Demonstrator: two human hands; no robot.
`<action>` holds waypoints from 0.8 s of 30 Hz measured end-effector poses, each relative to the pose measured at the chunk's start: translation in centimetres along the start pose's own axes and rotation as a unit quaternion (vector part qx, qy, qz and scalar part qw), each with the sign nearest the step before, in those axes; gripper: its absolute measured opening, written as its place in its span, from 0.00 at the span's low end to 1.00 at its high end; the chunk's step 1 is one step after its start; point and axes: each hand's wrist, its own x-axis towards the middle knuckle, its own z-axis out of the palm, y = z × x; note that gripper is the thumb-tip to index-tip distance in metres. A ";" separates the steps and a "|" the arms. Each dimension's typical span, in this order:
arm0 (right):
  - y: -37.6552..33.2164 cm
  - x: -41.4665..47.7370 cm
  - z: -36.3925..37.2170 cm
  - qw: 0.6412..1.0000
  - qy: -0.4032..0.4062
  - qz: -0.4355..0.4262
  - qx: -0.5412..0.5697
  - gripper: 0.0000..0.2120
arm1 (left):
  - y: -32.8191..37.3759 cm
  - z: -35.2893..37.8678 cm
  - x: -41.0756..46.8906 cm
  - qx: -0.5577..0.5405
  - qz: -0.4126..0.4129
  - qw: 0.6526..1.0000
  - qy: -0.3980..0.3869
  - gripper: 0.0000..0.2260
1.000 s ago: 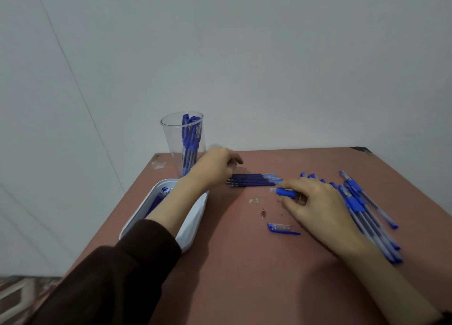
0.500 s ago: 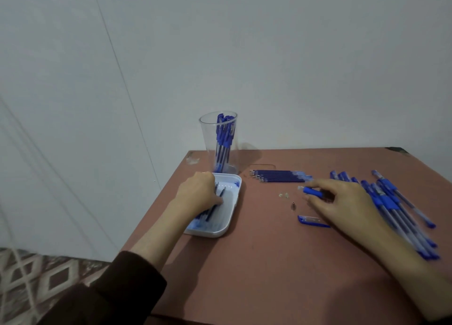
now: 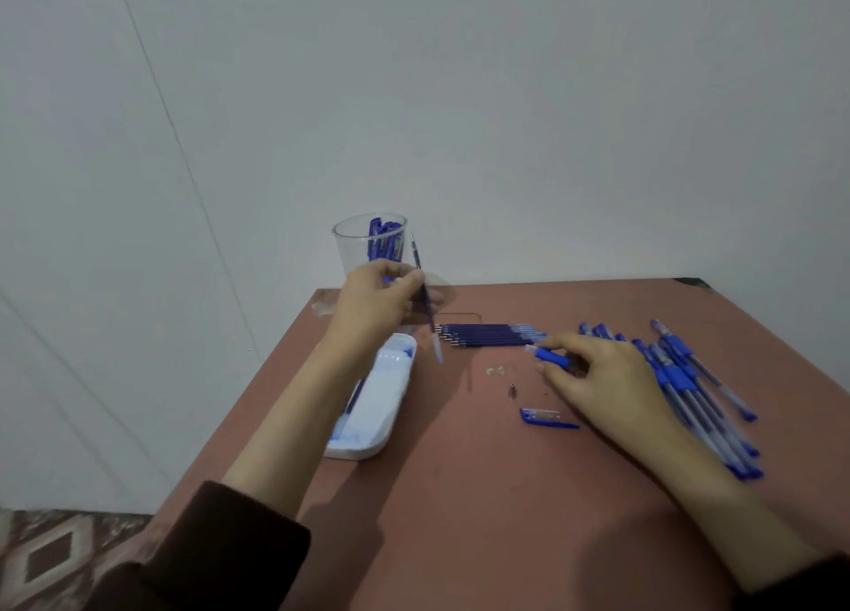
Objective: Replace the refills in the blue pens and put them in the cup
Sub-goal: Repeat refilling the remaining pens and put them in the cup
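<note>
Blue refill (image 3: 425, 300), pinched nearly upright in the left grip (image 3: 377, 297) beside the cup (image 3: 352, 251) at the bench's (image 3: 460, 518) far left corner, could bend or slip while entering the pen barrel (image 3: 549, 355) that the right grip (image 3: 602, 380) pinches low on the bench, because both are thin.

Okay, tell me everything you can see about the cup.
The cup is a clear tumbler, plastic by the look of it, and widens toward the rim. It stands upright at the far left corner of the table, close to the wall. Several blue pens stand inside, bunched toward its right side. The left hand, holding a refill, is in front of its lower part and hides the base. Whether the hand touches the cup cannot be told.
</note>
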 end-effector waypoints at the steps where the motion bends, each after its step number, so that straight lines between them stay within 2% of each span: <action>1: 0.1 0.1 0.0 1.000 0.004 0.000 -0.002 0.05 | -0.4 1.2 -0.1 -0.047 -0.007 0.999 0.000 0.03; 6: 0.2 0.4 0.0 0.999 0.011 0.013 -0.036 0.05 | -4.0 5.0 -0.2 -0.224 -0.065 0.972 0.032 0.12; 11: 0.2 0.5 0.0 0.998 0.019 0.029 -0.056 0.06 | -5.5 6.1 0.3 -0.346 -0.090 0.933 0.046 0.08; 17: 0.3 0.6 0.0 0.996 -0.013 0.038 -0.085 0.07 | -5.8 6.4 0.5 -0.387 -0.094 0.916 0.040 0.07; 24: 0.1 0.6 0.0 0.997 0.002 0.019 -0.069 0.07 | -5.8 6.7 0.3 -0.384 -0.103 0.917 0.023 0.07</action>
